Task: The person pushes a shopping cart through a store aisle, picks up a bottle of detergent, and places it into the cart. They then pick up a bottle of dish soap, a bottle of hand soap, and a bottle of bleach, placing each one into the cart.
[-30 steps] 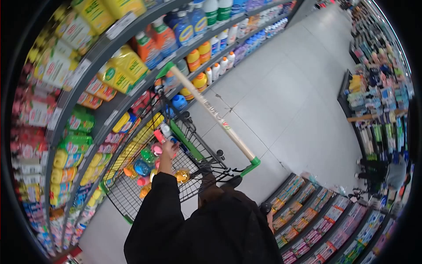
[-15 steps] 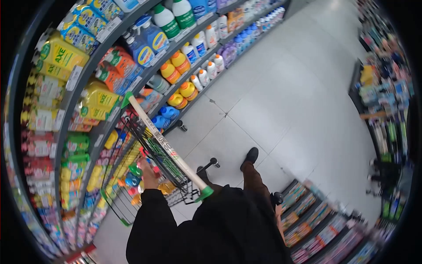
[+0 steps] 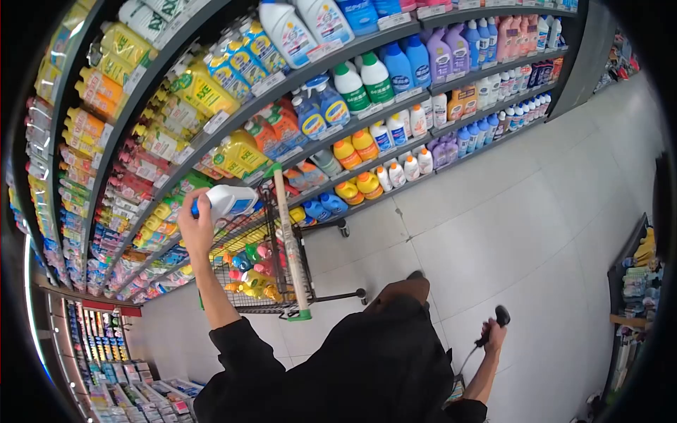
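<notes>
My left hand (image 3: 195, 224) is raised and grips a white bottle with a blue cap (image 3: 227, 200), held sideways above the shopping cart (image 3: 264, 264). The cart has a wooden handle with green ends (image 3: 290, 243) and holds several colourful bottles. My right hand (image 3: 493, 334) hangs low at my side, closed around a black handheld scanner (image 3: 498, 319) with a cord. My dark sleeves and torso fill the bottom of the view.
Long store shelves (image 3: 296, 77) of detergent and cleaning bottles run along the left and top. A grey tiled aisle floor (image 3: 522, 211) stretches right. Another shelf unit (image 3: 635, 282) stands at the right edge, and a lower shelf row (image 3: 106, 352) at bottom left.
My left hand rose out of the cart basket and now holds a white bottle up. The view swung left toward the shelves, and my right hand with the scanner came into sight.
</notes>
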`<state>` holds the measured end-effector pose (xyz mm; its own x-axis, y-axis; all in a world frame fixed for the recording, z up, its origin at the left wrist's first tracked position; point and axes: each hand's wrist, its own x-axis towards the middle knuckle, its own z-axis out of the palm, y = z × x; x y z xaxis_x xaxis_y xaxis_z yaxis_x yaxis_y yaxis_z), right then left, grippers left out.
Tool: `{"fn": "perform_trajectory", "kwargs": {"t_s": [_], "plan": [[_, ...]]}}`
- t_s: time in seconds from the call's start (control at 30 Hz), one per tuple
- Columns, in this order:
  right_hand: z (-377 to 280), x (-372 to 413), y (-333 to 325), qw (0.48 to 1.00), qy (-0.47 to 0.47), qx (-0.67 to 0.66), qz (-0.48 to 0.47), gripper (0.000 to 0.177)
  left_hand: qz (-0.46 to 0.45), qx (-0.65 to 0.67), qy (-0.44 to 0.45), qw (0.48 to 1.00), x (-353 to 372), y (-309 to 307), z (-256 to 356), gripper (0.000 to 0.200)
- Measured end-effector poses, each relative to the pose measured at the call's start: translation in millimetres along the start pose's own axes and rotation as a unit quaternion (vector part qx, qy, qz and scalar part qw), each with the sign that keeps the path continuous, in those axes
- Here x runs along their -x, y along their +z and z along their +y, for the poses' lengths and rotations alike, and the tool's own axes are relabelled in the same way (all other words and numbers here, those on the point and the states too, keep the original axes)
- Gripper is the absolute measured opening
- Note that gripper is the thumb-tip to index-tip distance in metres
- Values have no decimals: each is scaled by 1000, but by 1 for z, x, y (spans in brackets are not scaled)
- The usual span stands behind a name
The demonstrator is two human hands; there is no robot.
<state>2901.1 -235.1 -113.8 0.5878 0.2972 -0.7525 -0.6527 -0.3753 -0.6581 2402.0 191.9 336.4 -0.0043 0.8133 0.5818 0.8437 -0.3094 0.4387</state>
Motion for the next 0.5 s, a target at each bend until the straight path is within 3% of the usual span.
{"fn": "perform_trajectory", "kwargs": {"t_s": [0.13,0.17,0.23,0.3,0.37,0.4,0.43,0.5], "plan": [[-96,2,91,984,27,-86,-151,15,-66,162,-37,984,-15,40,102,23],[-107,-9,110,969,40,-115,-214,17,-68,191,21,979,-17,65,116,27],[-164,6,150,936,50,-96,-336,21,-146,288,-30,946,-15,118,151,34],[-202,-7,175,895,65,-95,-430,30,-234,364,-16,902,-13,186,181,37],[-244,-23,188,852,78,-124,-503,42,-290,400,67,867,-10,246,248,35],[-266,-36,187,832,89,-144,-527,52,-377,429,30,820,-6,285,262,31],[-284,-49,184,819,89,-164,-543,59,-394,446,124,794,-10,313,296,26],[-316,-83,171,802,106,-236,-539,63,-519,469,123,704,-15,366,349,21]]}}
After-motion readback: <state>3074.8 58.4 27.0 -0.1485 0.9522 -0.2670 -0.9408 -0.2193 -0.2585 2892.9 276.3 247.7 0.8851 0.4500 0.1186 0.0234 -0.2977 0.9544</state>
